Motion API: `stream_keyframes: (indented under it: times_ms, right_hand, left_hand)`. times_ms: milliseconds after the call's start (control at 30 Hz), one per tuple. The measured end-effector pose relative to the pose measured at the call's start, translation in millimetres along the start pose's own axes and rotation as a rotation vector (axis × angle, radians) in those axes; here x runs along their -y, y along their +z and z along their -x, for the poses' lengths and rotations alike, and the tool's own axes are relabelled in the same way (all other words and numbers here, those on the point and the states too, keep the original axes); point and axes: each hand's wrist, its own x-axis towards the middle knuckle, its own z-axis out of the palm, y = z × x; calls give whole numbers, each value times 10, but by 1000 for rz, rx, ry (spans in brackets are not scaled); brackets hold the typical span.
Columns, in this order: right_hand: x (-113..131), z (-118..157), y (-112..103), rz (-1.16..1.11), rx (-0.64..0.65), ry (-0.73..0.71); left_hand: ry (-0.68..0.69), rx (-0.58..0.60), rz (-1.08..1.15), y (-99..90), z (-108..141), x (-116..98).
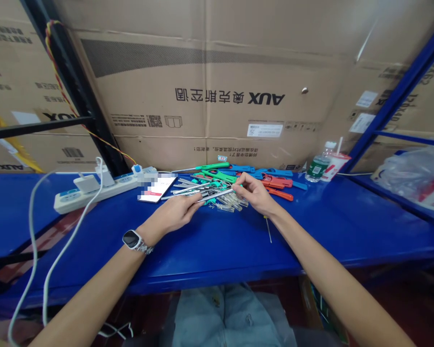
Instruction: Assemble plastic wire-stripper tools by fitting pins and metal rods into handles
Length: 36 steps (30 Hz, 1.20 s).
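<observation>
A slim metal rod point(219, 194) lies between my two hands over the blue table. My left hand point(177, 209), with a watch on its wrist, is closed round the rod's left part. The fingers of my right hand point(251, 193) pinch its right end. Under and behind the hands is a heap of metal rods, green pieces and clear plastic pieces point(226, 208). Behind it lie green point(220, 176), blue point(275, 172) and red point(279, 181) plastic handles. A thin screwdriver point(268, 230) rests in front of my right hand.
A phone point(157, 188) and a white power strip point(94, 192) with cables lie to the left. A bottle point(317, 166) and a cup point(335, 166) stand at the back right. Large cardboard boxes point(210, 67) rise behind the blue table point(217, 250). Plastic bags point(415, 176) lie far right.
</observation>
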Motion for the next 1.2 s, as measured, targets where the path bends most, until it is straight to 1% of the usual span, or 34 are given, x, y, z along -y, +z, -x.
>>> stream_keyframes:
  times_ms: [67,133,200,267,333,433,567,633,733,800,900,967,1033,1100,1133,1200]
  right_hand:
    - [37,22,1,67,-24,-37]
    - [85,58,4,158,-41,-121]
    - [134,96,14,230,-25,-226]
    - [160,121,34,249,-8,-279]
    - [143,124,65,235,-44,-250]
    - [49,92,101,165,-119,-120]
    - [-67,34,73,58,-101,22]
    - [-88,13,46,102,-161,75]
    - [-95,3,46,308,-266,131]
    - [-94,9,74,434,-286,118]
    - [-72,32,108,504,-296,27]
    - [-37,50,104,503,-258,-75]
    - [2,62,90,471,-191,-191]
    - [22,58,93,429,-151,-259]
    - [21,49,108,404,-154,-254]
    - [-1,25,168,300,-185,-167]
  left_hand:
    - [0,6,41,-28,6,-5]
    - [9,7,101,-66,15,-23]
    - [25,9,145,-98,24,-38]
    - [43,8,143,-107,30,-42]
    - [51,-4,111,-85,28,-36]
    - [18,-27,17,-20,12,-24]
    - [-34,-15,-135,31,-22,-44]
    - [-42,3,-198,30,-32,-74]
    - [-54,44,-285,20,-31,-128]
    - [-53,59,-313,21,-24,-157]
    - [-41,35,-281,36,-15,-166]
    - [-16,17,-225,45,-11,-155]
    - [29,14,-153,49,-8,-143]
    - [65,16,-90,51,-8,-136]
    - [67,10,-75,52,-10,-135]
    - [48,-9,-80,54,-14,-133]
